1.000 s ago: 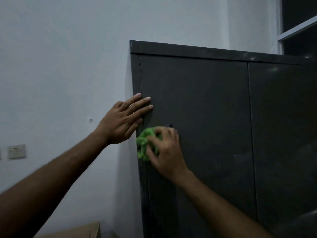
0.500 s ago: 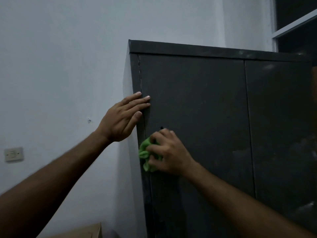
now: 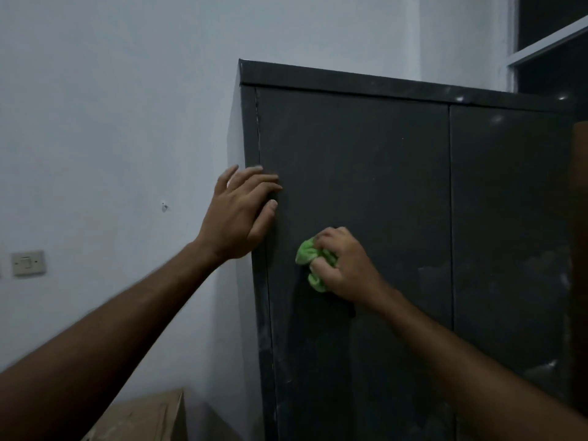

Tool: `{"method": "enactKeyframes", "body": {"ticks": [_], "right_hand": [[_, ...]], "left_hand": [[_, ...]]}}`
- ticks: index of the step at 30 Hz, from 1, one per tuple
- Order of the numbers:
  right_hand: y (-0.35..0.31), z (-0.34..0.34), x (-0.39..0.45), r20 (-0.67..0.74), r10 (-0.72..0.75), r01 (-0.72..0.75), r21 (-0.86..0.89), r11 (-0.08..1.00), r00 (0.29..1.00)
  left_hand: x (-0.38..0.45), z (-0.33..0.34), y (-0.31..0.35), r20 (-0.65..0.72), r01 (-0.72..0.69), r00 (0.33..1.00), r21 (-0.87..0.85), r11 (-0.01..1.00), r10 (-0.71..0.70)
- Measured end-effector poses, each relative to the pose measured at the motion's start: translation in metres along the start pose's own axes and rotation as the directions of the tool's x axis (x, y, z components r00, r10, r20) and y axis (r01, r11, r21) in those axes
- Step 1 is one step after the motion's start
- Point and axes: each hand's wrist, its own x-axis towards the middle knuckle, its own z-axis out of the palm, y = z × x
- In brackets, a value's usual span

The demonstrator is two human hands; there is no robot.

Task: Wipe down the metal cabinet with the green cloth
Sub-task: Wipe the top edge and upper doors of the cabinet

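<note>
Left hand (image 3: pixel 237 214) flat, fingers spread, arm outstretched. Right hand (image 3: pixel 342 265) curled in a tight clutch, arm reaching up from lower right.

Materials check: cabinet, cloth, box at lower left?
Cabinet: likely painted sheet metal, dark grey semi-gloss; glints, thin door seams.
Green cloth: soft fabric, maybe microfiber; bunches in the right hand.
Box: brown cardboard, matte, creased.

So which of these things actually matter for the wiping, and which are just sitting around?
For the job: metal cabinet; green cloth, bunched in the right hand; left hand, flat on the cabinet's edge.

Just there: cardboard box; wall switch.
</note>
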Motion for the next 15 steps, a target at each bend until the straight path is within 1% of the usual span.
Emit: {"method": "enactKeyframes", "body": {"ticks": [1,2,4,5,7,8,10,12,13,15], "right_hand": [[0.000,-0.010,0.003,-0.042,0.094,-0.089,0.114,0.989,0.995],[-0.001,-0.020,0.006,-0.032,0.186,-0.174,0.231,0.957,0.982],[-0.001,-0.042,0.013,0.075,0.310,-0.311,0.434,0.846,0.948],[-0.001,-0.052,0.015,0.138,0.345,-0.364,0.520,0.772,0.929],[0.000,-0.067,0.015,0.277,0.382,-0.460,0.681,0.570,0.882],[0.002,-0.073,0.013,0.337,0.384,-0.496,0.732,0.467,0.860],[0.004,-0.080,0.007,0.428,0.364,-0.541,0.782,0.310,0.827],[0.007,-0.081,0.000,0.476,0.349,-0.565,0.793,0.226,0.808],[0.007,-0.080,-0.002,0.489,0.354,-0.575,0.793,0.201,0.798],[0.007,-0.076,-0.004,0.504,0.394,-0.599,0.783,0.168,0.769]], "left_hand": [[-0.001,0.002,0.009,0.004,-0.009,1.000,-0.028,1.000,0.010],[-0.003,0.004,0.018,0.023,-0.026,0.999,-0.069,0.997,0.028],[-0.009,0.009,0.037,0.080,-0.031,0.996,-0.177,0.984,0.046],[-0.012,0.012,0.046,0.114,-0.005,0.993,-0.240,0.971,0.033],[-0.016,0.017,0.064,0.201,0.098,0.979,-0.400,0.911,-0.017],[-0.017,0.020,0.073,0.257,0.174,0.965,-0.488,0.855,-0.049],[-0.016,0.023,0.088,0.391,0.355,0.913,-0.629,0.692,-0.113],[-0.014,0.026,0.097,0.511,0.508,0.848,-0.706,0.494,-0.143],[-0.013,0.025,0.100,0.548,0.554,0.824,-0.727,0.406,-0.143],[-0.015,0.024,0.105,0.594,0.617,0.786,-0.737,0.276,-0.170]]}}
